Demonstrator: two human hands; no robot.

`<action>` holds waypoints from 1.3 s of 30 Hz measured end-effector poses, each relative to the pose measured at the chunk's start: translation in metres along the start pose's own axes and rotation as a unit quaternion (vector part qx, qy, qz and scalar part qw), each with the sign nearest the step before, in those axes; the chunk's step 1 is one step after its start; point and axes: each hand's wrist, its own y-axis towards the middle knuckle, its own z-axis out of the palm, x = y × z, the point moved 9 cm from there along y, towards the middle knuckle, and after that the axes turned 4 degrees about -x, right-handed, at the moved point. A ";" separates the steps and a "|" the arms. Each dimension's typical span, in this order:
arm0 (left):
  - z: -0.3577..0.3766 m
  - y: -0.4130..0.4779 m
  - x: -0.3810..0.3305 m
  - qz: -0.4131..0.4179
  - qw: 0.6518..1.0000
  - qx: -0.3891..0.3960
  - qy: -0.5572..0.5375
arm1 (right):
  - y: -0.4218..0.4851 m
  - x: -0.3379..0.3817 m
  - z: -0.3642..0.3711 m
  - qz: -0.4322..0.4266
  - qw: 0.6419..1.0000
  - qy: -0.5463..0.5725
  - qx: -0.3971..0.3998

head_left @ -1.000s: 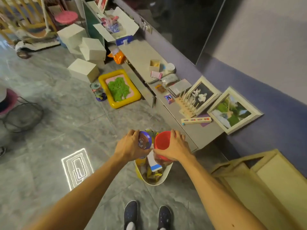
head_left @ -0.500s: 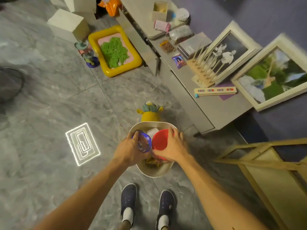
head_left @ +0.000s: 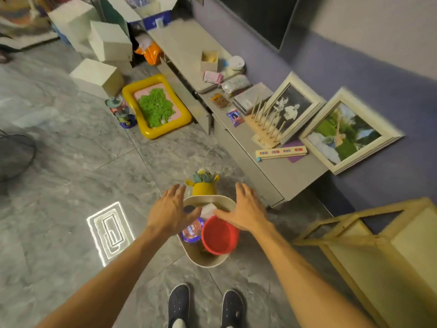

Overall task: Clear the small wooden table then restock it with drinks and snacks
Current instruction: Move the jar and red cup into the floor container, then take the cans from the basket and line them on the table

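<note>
Location type: home living room. Indicators: a wall-mounted television (head_left: 257, 17) above a low grey media cabinet (head_left: 283, 177); framed photographs (head_left: 292, 107) leaning against the wall; a plush pineapple toy (head_left: 203, 187) and a yellow inflatable play tray (head_left: 165, 133) on the tiled floor (head_left: 71, 185).

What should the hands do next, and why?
Likely draw both back, clear of the cream bin: the left hand and right hand hover open over it, holding nothing, and the red cup and blue-lidded tub sit inside.

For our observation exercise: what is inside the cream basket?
The cream basket holds a red tub, a blue-lidded cup and a white box. Anything beneath them is covered, and the left hand and right hand hide part of the opening.
</note>
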 end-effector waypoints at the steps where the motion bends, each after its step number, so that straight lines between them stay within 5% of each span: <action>1: -0.024 0.000 -0.007 0.008 1.000 -0.018 0.005 | -0.003 0.003 -0.028 -0.001 1.000 0.001 -0.021; 11: -0.292 -0.043 -0.092 0.045 0.978 -0.198 0.039 | -0.091 0.041 -0.310 -0.011 0.980 0.022 -0.199; 18: -0.411 -0.067 -0.153 0.069 0.961 -0.263 0.043 | -0.147 0.055 -0.432 0.004 0.968 0.008 -0.250; 29: -0.453 -0.081 -0.294 0.234 0.933 -0.268 0.058 | -0.240 0.007 -0.506 0.135 0.934 0.006 -0.332; 39: -0.393 -0.128 -0.392 0.429 0.876 -0.210 0.069 | -0.423 -0.068 -0.473 0.353 0.841 0.039 -0.408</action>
